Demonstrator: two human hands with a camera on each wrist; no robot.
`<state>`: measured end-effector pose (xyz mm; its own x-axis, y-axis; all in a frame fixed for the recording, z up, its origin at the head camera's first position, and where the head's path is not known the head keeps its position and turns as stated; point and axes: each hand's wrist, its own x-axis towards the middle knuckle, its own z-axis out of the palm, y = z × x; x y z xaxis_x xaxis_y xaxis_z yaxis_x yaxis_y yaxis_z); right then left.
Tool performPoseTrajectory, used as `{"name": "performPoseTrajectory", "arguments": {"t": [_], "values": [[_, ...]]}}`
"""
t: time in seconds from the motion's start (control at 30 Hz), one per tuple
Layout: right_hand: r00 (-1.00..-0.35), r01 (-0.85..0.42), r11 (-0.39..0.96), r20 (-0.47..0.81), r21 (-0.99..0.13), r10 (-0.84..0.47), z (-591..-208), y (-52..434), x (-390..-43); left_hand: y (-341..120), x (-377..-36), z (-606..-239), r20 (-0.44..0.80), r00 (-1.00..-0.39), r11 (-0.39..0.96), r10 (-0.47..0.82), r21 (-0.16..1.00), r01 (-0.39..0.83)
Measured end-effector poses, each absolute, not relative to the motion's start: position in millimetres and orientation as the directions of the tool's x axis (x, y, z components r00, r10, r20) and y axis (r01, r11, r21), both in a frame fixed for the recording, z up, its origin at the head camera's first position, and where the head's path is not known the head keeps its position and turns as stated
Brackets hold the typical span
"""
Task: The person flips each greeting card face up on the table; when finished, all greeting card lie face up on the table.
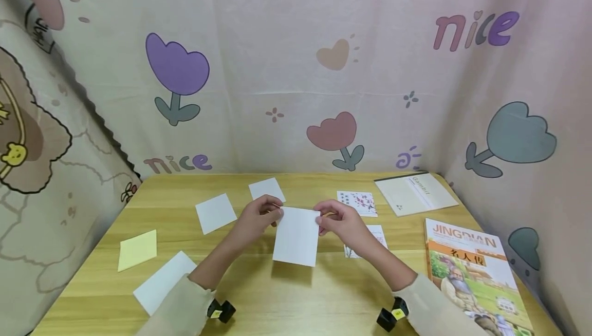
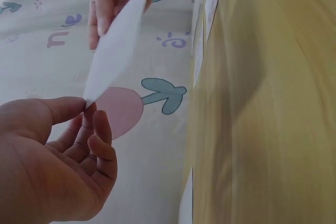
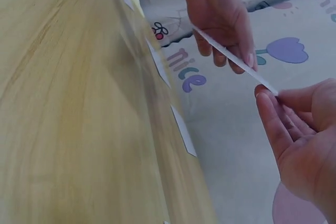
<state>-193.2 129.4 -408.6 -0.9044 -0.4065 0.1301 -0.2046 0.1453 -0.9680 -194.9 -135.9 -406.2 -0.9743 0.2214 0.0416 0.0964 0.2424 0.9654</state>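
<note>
Item: white rectangular paper sheet [image 1: 296, 236], held above the wooden surface [image 1: 277, 295]. Left hand [image 1: 257, 219] and right hand [image 1: 340, 221] pinch its top corners, fingers curled. Apparently unfolded; keep grips level, edges aligned.

A wooden tabletop [image 1: 277, 295] carries white paper squares [image 1: 215, 212] at ten o'clock, a yellow sheet [image 1: 137, 249] at nine, printed cards [image 1: 357, 202] at one, a Gambit booklet [image 1: 414, 193] at two, and a picture book [image 1: 476, 274] at four.
</note>
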Motion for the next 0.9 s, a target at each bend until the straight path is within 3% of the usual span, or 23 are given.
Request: {"name": "performPoseTrajectory", "arguments": {"t": [0.27, 0.7, 0.9], "values": [[-0.862, -0.247, 0.118, 0.163, -0.962, -0.480, -406, 135, -189, -130, -195, -416, 0.005, -0.972, 0.243, 0.234, 0.968, 0.063], [-0.712, -0.390, 0.090, 0.238, -0.916, -0.661, -406, 139, -187, -114, -193, -433, -0.041, -0.934, 0.232, 0.356, 0.972, 0.046], [-0.696, -0.404, 0.061, 0.263, -0.913, -0.668, -409, 137, -188, -110, -187, -434, -0.065, -0.926, 0.221, 0.373, 0.975, 0.021]]}}
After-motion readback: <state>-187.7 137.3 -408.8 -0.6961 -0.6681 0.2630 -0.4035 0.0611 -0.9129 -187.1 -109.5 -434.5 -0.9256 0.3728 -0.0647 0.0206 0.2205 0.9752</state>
